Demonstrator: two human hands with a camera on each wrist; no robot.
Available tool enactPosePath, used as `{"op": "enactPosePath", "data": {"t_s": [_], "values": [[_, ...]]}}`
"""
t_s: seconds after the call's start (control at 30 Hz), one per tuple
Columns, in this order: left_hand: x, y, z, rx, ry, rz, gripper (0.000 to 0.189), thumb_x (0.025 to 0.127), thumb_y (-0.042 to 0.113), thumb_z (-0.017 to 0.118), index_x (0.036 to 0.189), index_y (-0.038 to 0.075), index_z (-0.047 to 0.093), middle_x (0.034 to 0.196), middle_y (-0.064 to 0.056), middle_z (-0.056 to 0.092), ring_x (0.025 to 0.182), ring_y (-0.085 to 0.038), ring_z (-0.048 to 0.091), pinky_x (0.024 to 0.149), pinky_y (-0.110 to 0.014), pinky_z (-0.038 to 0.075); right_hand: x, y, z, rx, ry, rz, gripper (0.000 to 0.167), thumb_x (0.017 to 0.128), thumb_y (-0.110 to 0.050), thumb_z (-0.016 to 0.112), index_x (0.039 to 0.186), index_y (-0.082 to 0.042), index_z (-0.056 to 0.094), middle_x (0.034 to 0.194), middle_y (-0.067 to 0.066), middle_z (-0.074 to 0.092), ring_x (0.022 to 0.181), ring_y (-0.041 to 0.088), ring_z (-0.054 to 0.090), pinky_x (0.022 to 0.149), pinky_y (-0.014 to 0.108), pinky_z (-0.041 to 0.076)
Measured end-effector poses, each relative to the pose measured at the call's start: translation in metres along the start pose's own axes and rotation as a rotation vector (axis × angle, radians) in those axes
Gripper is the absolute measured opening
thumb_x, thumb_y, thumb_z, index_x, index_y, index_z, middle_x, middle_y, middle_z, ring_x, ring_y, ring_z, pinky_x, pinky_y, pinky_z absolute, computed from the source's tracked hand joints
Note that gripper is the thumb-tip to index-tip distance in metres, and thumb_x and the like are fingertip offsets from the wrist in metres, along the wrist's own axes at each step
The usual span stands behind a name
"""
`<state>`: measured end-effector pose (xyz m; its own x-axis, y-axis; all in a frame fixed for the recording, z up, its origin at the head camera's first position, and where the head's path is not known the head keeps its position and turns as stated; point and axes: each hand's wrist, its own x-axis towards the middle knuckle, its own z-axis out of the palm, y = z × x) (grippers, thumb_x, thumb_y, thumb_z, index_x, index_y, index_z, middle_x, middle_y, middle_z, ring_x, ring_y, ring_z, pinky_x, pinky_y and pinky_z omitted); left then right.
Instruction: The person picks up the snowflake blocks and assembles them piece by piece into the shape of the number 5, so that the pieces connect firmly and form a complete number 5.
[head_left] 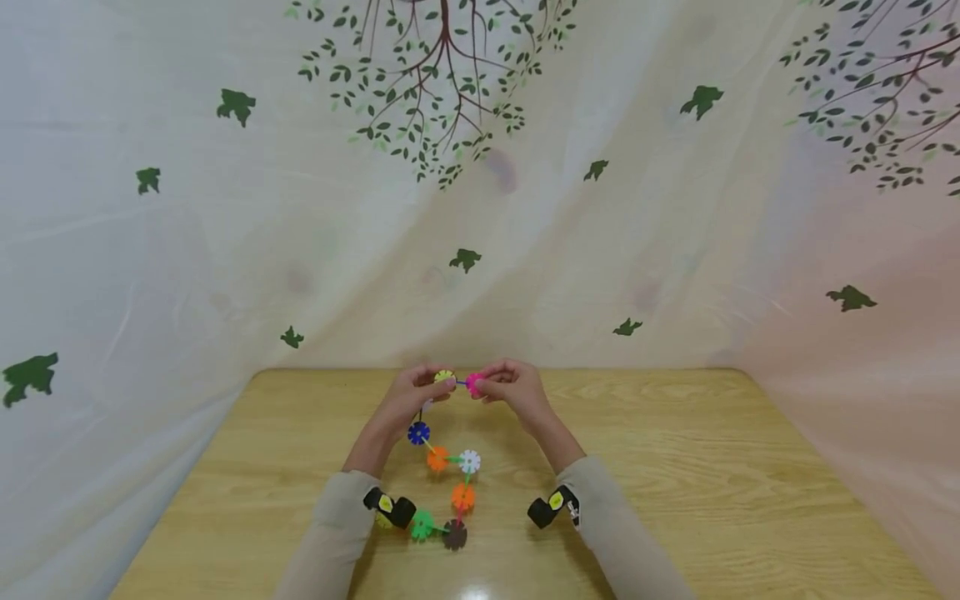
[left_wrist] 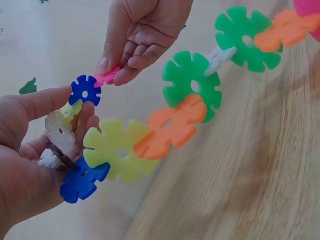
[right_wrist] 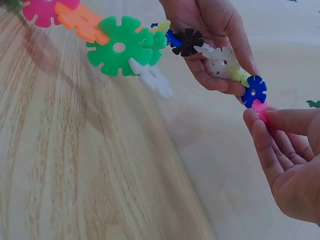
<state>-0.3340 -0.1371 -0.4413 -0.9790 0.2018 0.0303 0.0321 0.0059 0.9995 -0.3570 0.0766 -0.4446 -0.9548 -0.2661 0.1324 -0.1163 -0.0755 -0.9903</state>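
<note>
A long chain of slotted snowflake discs hangs in the air between the hands and trails toward the person. My left hand (head_left: 405, 402) pinches the blue disc (left_wrist: 85, 91) near the chain's far end, between thumb and fingers. A pale yellow disc (right_wrist: 240, 76), a whitish disc (right_wrist: 223, 63) and a dark brown disc (right_wrist: 188, 42) run across its palm side. My right hand (head_left: 519, 393) pinches a pink disc (right_wrist: 260, 109) by thumb and fingertips; its slot meets the blue disc's edge. How deeply they are joined is hard to tell.
Further along, the chain shows a white disc (head_left: 469, 462), orange disc (head_left: 462, 497), dark brown disc (head_left: 454, 534) and green disc (head_left: 422, 525) above the wooden table (head_left: 675, 475). A printed cloth (head_left: 360, 250) hangs behind the table's far edge.
</note>
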Motion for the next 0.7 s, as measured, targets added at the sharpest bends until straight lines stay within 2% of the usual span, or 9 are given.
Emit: {"op": "enactPosePath", "data": {"t_s": [0.2,0.37,0.43,0.6,0.7], "values": [[0.0049,0.0029,0.0018,-0.006,-0.01,0.026,0.039,0.099,0.01,0.067,0.13,-0.011,0.059,0.102,0.0,0.07,0.094,-0.01,0.069,0.11,-0.055,0.047,0.0034,-0.0022,-0.0032,0.003,0.006,-0.037,0.021,0.09,0.005,0.072,0.106,0.015,0.063,0.077,-0.002,0.073,0.069,0.011,0.073,0.066,0.027,0.062],[0.0064,0.0047,0.0039,-0.019,-0.007,0.016,0.039,0.099,0.009,0.066,0.131,-0.01,0.058,0.1,-0.001,0.073,0.092,-0.009,0.07,0.111,-0.058,0.045,0.006,-0.0029,-0.0057,-0.003,0.004,-0.039,0.017,0.09,0.005,0.072,0.103,0.013,0.066,0.078,0.0,0.075,0.071,0.013,0.075,0.081,0.05,0.063],[0.0049,0.0045,0.0049,-0.029,-0.003,0.011,0.038,0.099,0.008,0.066,0.132,-0.01,0.058,0.099,0.0,0.073,0.092,-0.009,0.07,0.111,-0.057,0.046,0.0057,-0.0016,-0.0054,-0.002,0.005,-0.043,0.016,0.09,0.004,0.073,0.102,0.012,0.066,0.079,0.0,0.076,0.071,0.013,0.075,0.084,0.054,0.061],[0.0012,0.0024,0.0066,-0.045,0.01,-0.004,0.034,0.099,0.007,0.064,0.13,-0.008,0.06,0.098,0.002,0.071,0.092,-0.009,0.071,0.11,-0.054,0.048,0.0032,0.0002,-0.0038,0.027,-0.008,-0.055,0.016,0.09,0.005,0.072,0.102,0.014,0.065,0.078,0.0,0.075,0.07,0.013,0.075,0.073,0.035,0.064],[-0.0007,0.0004,0.0062,-0.048,0.006,-0.007,0.034,0.1,0.007,0.064,0.13,-0.008,0.06,0.1,0.0,0.071,0.092,-0.009,0.071,0.112,-0.056,0.045,0.0018,0.0004,-0.0032,0.043,-0.028,-0.053,0.017,0.09,0.006,0.071,0.103,0.014,0.064,0.078,0.0,0.075,0.07,0.013,0.075,0.069,0.03,0.064]]}}
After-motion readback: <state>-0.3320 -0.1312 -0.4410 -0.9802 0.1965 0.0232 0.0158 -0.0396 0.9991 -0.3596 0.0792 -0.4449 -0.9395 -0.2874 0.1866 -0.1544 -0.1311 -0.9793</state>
